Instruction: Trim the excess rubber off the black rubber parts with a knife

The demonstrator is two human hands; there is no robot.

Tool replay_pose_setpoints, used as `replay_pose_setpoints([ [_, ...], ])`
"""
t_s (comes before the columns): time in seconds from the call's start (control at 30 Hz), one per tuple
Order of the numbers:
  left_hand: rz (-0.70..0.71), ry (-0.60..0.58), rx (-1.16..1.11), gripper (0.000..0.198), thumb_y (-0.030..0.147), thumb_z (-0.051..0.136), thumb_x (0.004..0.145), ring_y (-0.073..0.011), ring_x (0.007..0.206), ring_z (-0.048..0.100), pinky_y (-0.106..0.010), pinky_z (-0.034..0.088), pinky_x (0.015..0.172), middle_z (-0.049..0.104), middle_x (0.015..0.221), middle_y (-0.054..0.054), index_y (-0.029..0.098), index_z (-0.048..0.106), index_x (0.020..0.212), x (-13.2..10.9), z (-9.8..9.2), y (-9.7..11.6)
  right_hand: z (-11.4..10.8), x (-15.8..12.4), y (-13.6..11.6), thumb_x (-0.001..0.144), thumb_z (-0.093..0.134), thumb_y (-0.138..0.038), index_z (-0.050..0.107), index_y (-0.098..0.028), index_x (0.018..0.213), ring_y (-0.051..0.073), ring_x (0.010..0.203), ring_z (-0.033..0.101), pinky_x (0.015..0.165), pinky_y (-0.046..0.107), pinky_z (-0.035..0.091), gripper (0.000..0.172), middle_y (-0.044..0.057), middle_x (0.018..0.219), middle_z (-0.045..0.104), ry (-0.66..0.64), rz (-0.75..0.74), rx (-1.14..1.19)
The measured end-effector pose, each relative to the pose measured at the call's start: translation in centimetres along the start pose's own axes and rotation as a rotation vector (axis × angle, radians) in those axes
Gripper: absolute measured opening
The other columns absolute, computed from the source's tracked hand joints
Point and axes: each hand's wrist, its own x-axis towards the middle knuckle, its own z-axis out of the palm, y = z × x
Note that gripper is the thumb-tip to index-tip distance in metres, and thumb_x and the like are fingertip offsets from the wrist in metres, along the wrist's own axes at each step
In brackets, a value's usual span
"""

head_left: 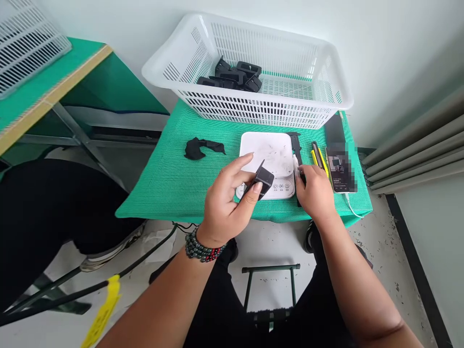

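Observation:
My left hand (232,198) pinches a small black plastic part (266,178) between thumb and fingers, tilted above the front of a white digital scale (266,150). Black smudges and specks mark the scale's top, and its round buttons show along the near edge. At the scale's right side, my right hand (316,191) is closed on a dark tool that looks like a black caliper (295,141), lying lengthwise on the green cloth. A slim white item (296,164) shows by its fingertips; its kind is unclear.
A white plastic basket (250,104) with several black parts (234,77) stands behind. A yellow-and-black utility knife (319,157) and a phone (339,169) on a cable lie right. Black scraps (197,147) lie left on the green-covered table (163,188). Another person's leg (54,208) is at left.

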Motion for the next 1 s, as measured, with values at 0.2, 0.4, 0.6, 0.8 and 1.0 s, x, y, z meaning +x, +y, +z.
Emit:
replay_pose_setpoints([
  [0.2, 0.026, 0.008, -0.064, 0.057, 0.019, 0.068, 0.099, -0.0147, 0.083, 0.076, -0.028, 0.065, 0.080, 0.079, 0.097, 0.000, 0.029, 0.051, 0.153, 0.3, 0.3, 0.3, -0.6, 0.0, -1.3, 0.100, 0.051, -0.021, 0.069, -0.018, 0.129, 0.033, 0.108, 0.068, 0.077, 0.038, 0.051, 0.033, 0.018, 0.127, 0.070, -0.120, 0.091, -0.072],
  [0.4, 0.014, 0.012, -0.068, 0.054, 0.022, 0.067, 0.100, -0.0173, 0.081, 0.076, -0.032, 0.066, 0.078, 0.079, 0.095, 0.000, 0.029, 0.053, 0.152, 0.4, 0.5, 0.3, -1.1, 0.1, -2.1, 0.100, 0.050, -0.020, 0.063, -0.019, 0.137, 0.032, 0.102, 0.071, 0.069, 0.037, 0.049, 0.039, 0.018, 0.134, 0.066, -0.188, 0.165, -0.062],
  [0.6, 0.019, -0.002, -0.024, 0.052, 0.026, 0.066, 0.102, -0.0171, 0.081, 0.076, -0.032, 0.066, 0.080, 0.079, 0.095, -0.001, 0.027, 0.051, 0.151, 0.6, 0.5, 0.1, -1.3, 0.3, -2.3, 0.098, 0.052, -0.018, 0.061, -0.017, 0.139, 0.032, 0.100, 0.071, 0.070, 0.038, 0.051, 0.042, 0.019, 0.133, 0.066, -0.205, 0.201, -0.058],
  [0.8, 0.064, 0.011, -0.046, 0.052, 0.022, 0.067, 0.101, -0.0139, 0.078, 0.074, -0.027, 0.064, 0.077, 0.079, 0.094, 0.001, 0.025, 0.053, 0.151, 1.1, 0.6, -0.3, -1.7, 0.5, -2.5, 0.097, 0.052, -0.019, 0.060, -0.018, 0.140, 0.030, 0.102, 0.071, 0.071, 0.036, 0.052, 0.044, 0.017, 0.135, 0.065, -0.224, 0.215, -0.059],
  [1.0, 0.038, 0.014, -0.053, 0.055, 0.023, 0.067, 0.100, -0.0160, 0.077, 0.074, -0.031, 0.064, 0.076, 0.079, 0.093, 0.000, 0.030, 0.052, 0.153, 1.3, 0.9, -0.7, -1.6, 0.9, -2.5, 0.095, 0.052, -0.019, 0.059, -0.018, 0.140, 0.029, 0.101, 0.071, 0.071, 0.036, 0.053, 0.045, 0.016, 0.136, 0.064, -0.235, 0.215, -0.087],
])
